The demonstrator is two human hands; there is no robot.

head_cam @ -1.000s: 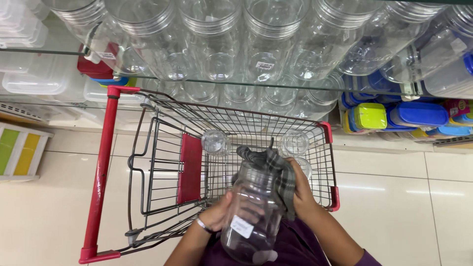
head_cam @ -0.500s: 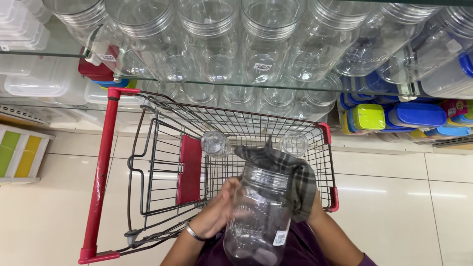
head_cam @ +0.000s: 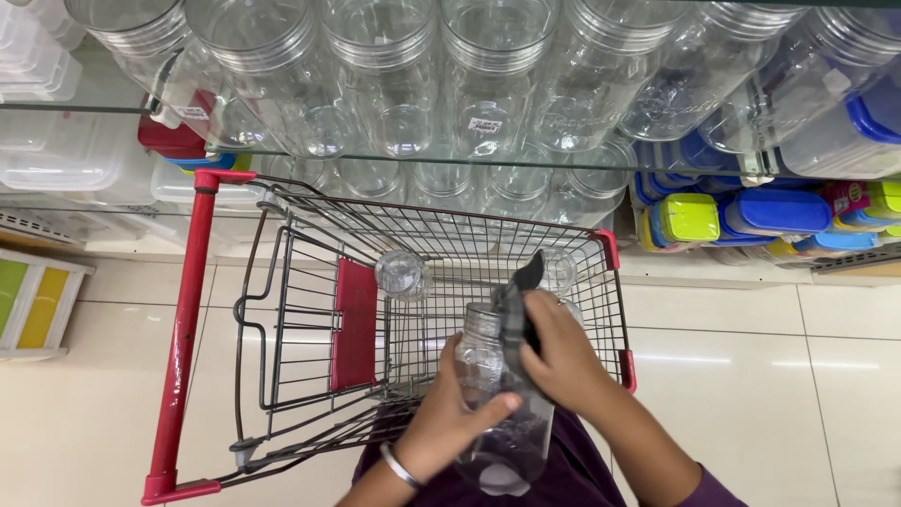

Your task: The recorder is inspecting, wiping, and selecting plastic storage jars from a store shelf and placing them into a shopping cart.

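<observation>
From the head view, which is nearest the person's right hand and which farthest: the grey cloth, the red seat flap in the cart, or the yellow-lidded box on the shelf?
1. Grey cloth: held in the right hand, pressed on the clear jar.
2. Yellow-lidded box: up and to the right, on the low shelf.
3. Red seat flap: to the left, inside the cart.
The last two are close to call.

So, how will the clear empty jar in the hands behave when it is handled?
The clear empty jar is probably light, since nothing fills it. Its smooth round wall may slip; the left hand and the right hand, with a grey cloth, both grip it.
</observation>
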